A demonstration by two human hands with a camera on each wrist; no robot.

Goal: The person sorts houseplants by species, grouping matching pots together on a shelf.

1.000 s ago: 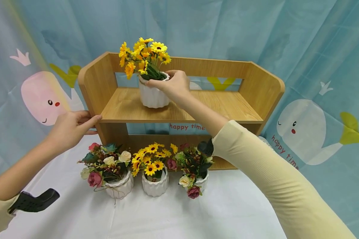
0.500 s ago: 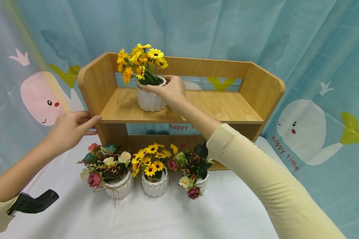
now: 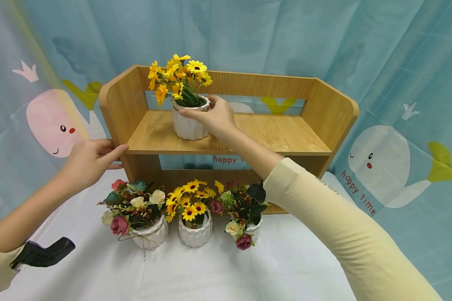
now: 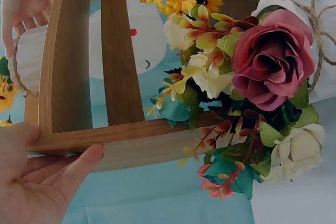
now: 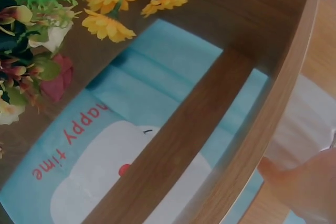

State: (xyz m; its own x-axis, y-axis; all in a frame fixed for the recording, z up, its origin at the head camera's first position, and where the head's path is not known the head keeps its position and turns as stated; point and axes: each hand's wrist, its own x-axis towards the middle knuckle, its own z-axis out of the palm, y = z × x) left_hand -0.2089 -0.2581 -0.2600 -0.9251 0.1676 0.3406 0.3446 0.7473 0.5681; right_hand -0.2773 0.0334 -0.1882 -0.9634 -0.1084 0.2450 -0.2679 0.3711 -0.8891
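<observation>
Toward the left of the upper board of a two-tier wooden shelf (image 3: 278, 131), a white ribbed flowerpot (image 3: 188, 127) with yellow daisy-like flowers (image 3: 178, 77) stands upright. My right hand (image 3: 219, 117) grips its rim from the right, thumb in front and fingers behind. The pot is also partly seen in the left wrist view, beyond the side panel. At the shelf's left side panel, my left hand (image 3: 86, 161) holds the edge where the upper board meets it. In the left wrist view its thumb and fingers (image 4: 86, 169) lie on either side of that wooden edge.
In front of the shelf on a white cloth (image 3: 196, 276) stand a pot of mixed roses (image 3: 150, 234), a pot of small sunflowers (image 3: 196, 232) and a second rose pot (image 3: 253, 232). Behind hangs a blue curtain (image 3: 248, 37) with whale prints.
Over the first half second my right hand brought the yellow-flower pot slightly forward, down and left on the upper board; since then it is nearly still. My left hand stays on the side panel.
</observation>
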